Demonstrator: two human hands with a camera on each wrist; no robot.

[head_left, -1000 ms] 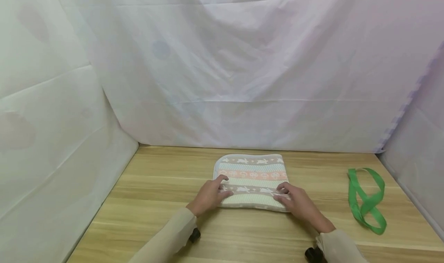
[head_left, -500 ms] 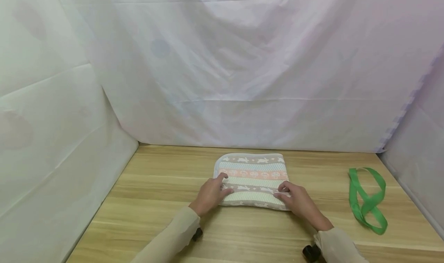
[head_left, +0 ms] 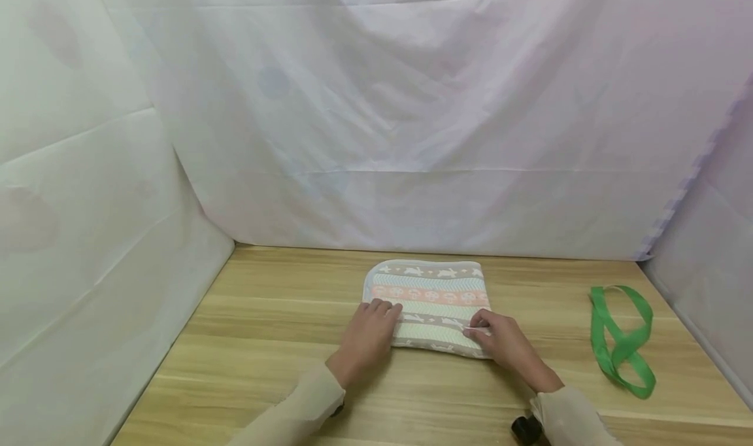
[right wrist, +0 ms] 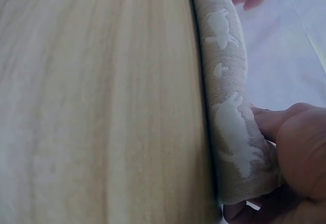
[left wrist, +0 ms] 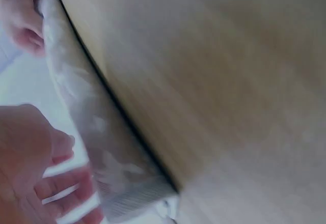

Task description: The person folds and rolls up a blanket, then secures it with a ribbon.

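Note:
A folded towel (head_left: 435,302) with pastel stripes and white rabbits lies on the wooden table (head_left: 265,341). Its far left corner is rounded, and its near folded edge (right wrist: 224,81) fills the right wrist view as a thick roll. My left hand (head_left: 367,335) rests on the towel's left side, fingers spread over the top and curling around nothing. At the near right corner, my right hand (head_left: 506,344) pinches the towel between thumb and fingers; some of those fingers are tucked under the fold in the right wrist view.
A looped green ribbon (head_left: 623,341) lies on the table to the right. White cloth drapes (head_left: 412,138) hang behind the table and at both sides. A black wrist camera (head_left: 525,429) sits below the right sleeve.
My left hand has shifted from the towel's left edge, thumb and finger apart, to lying over its left side. My right hand keeps its pinch at the same corner.

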